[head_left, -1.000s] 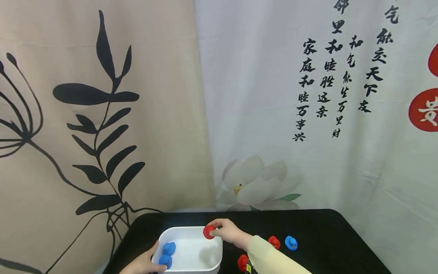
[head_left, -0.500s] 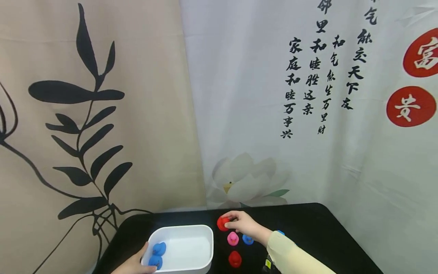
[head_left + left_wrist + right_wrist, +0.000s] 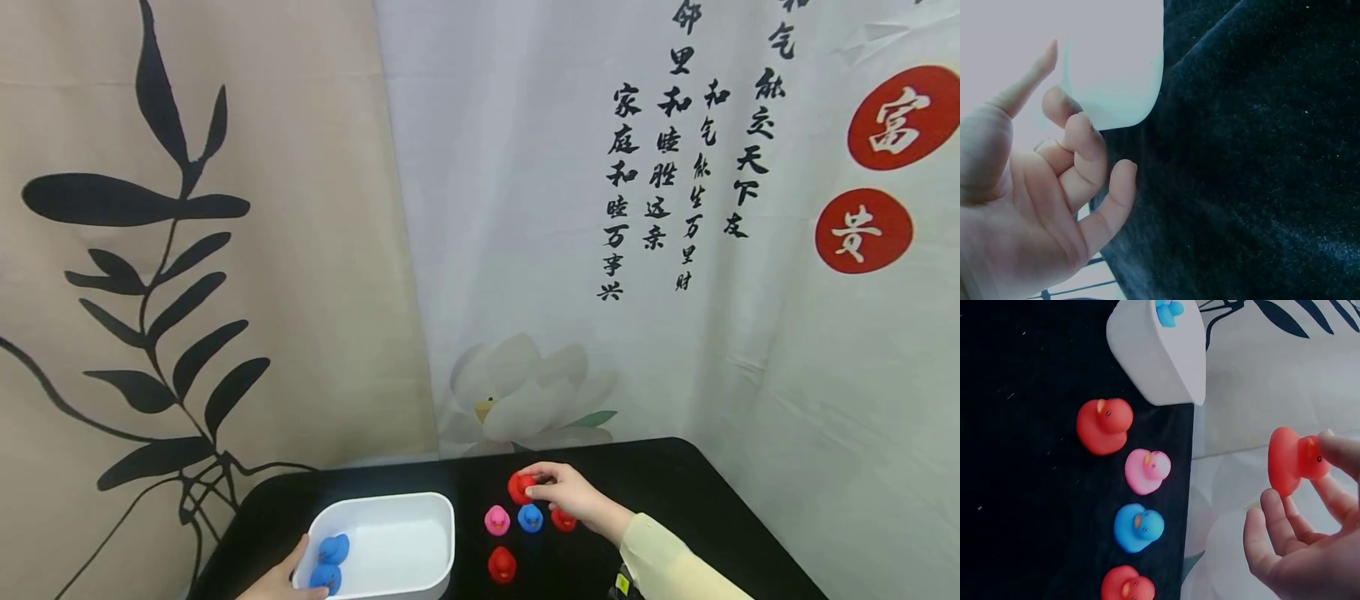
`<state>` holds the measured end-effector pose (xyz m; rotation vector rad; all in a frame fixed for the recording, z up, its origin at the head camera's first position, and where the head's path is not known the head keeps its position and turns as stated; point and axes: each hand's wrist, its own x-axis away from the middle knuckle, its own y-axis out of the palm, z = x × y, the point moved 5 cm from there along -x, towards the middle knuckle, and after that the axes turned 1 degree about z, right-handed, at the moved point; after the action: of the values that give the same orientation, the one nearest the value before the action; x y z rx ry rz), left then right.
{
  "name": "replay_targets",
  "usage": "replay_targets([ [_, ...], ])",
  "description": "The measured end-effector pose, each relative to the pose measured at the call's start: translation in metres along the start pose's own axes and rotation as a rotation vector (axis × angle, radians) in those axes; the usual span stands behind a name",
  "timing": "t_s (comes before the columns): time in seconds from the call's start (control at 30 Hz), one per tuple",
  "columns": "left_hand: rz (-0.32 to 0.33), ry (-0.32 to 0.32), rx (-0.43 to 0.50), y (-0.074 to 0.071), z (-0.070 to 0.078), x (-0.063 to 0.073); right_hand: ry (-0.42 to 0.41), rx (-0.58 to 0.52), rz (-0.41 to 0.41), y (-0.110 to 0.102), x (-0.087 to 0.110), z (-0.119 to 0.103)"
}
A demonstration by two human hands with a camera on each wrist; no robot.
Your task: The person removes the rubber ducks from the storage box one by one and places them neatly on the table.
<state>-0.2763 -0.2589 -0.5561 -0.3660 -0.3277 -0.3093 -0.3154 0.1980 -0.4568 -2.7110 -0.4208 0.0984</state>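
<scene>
In the head view, my right hand (image 3: pixel 570 493) pinches a red rubber duck (image 3: pixel 517 488) in the air above the back part of the black table. The right wrist view shows thumb and fingers around that duck's head (image 3: pixel 1313 459). My left hand (image 3: pixel 283 580) holds the left side of a white plastic tub (image 3: pixel 397 542). Two blue rubber ducks (image 3: pixel 333 549) lie inside it by that hand. Below the raised duck, a pink duck (image 3: pixel 497 521), a blue duck (image 3: pixel 530 518) and a red duck (image 3: pixel 563 521) form a row. Another red duck (image 3: pixel 502 565) sits nearer me.
The black cloth-covered table (image 3: pixel 720 525) has rounded far corners. Behind it hangs a pale curtain (image 3: pixel 510 208) printed with plants and writing. A black wrist device (image 3: pixel 624 582) shows at the right sleeve (image 3: pixel 675 558).
My right hand has carried the red duck from over the tub's right edge rightward to above the row of ducks. The head view has turned right; the left hand stays at the tub.
</scene>
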Motion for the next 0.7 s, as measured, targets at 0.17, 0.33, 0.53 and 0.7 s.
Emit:
replay_targets([
  [0.17, 0.064, -0.005, -0.105, -0.002, 0.002, 0.0, 0.022, -0.005, 0.011, -0.008, 0.008, 0.011],
  [0.33, 0.062, 0.003, -0.12, -0.002, 0.004, -0.001, 0.037, -0.012, 0.011, -0.011, 0.014, 0.018],
  [0.53, 0.107, -0.002, -0.194, -0.002, 0.006, -0.001, 0.036, -0.032, -0.017, -0.009, 0.016, 0.029],
  [0.7, 0.152, -0.027, -0.253, -0.001, 0.007, -0.002, 0.039, -0.018, -0.025, -0.006, 0.019, 0.041],
])
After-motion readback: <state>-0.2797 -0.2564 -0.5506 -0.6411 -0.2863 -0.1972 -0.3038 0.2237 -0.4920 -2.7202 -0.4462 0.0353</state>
